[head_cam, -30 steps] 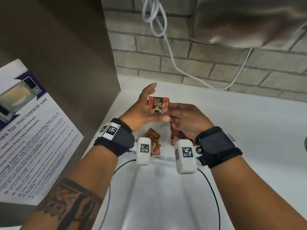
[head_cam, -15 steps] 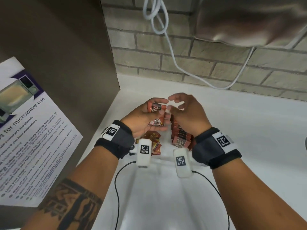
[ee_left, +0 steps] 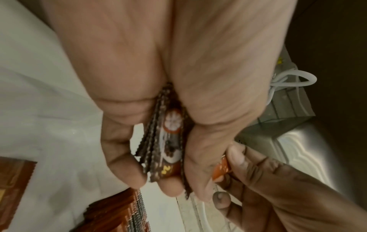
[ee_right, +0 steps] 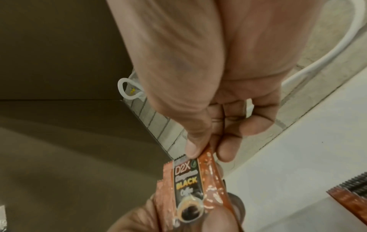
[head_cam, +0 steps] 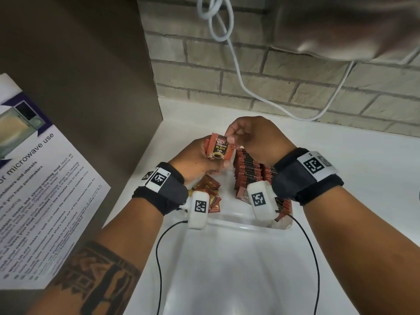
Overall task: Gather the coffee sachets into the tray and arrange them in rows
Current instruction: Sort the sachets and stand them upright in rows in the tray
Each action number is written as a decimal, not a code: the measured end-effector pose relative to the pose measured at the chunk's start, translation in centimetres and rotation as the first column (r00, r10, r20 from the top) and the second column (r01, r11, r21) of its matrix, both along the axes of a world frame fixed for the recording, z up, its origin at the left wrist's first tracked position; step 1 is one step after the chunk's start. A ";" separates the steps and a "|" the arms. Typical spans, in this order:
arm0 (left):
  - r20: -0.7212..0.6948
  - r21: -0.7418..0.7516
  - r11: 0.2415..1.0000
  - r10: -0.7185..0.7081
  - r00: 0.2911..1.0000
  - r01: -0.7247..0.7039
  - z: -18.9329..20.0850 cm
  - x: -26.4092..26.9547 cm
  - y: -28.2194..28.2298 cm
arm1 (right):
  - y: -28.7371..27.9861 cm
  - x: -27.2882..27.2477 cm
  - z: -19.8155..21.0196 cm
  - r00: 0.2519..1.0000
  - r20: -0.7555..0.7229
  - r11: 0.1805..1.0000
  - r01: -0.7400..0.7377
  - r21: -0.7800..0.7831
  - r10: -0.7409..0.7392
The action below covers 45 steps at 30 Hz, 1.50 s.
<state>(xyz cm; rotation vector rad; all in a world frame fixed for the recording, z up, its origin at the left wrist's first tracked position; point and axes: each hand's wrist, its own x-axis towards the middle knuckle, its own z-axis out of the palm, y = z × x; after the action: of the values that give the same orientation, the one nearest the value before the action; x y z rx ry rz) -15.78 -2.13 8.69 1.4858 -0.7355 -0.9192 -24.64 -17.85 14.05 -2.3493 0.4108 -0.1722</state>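
Left hand clamps a small stack of coffee sachets upright above the tray; right hand pinches the front sachet's top corner; light, thin, slick foil, likely to fan or slip, so grip the crimped edges; finished rows stand just beside.

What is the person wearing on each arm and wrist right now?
Each wrist carries a black band with a grey strap and a white square-code label, on the left wrist and the right wrist. A white camera pod with a code marker and a black cable hangs under each. The left forearm bears a dark tattoo.
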 end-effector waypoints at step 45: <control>0.224 0.721 0.693 -0.224 0.948 -0.006 -3.5 3.4 -6.6 | -5.4 7.1 -7.9 0.901 -0.415 0.969 0.022 -0.248 -0.127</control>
<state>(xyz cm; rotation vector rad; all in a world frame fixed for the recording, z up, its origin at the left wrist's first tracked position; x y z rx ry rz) -12.42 -8.71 5.18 2.3418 -0.7188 -1.1649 -17.55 -23.27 6.12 -2.6073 0.7300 0.2852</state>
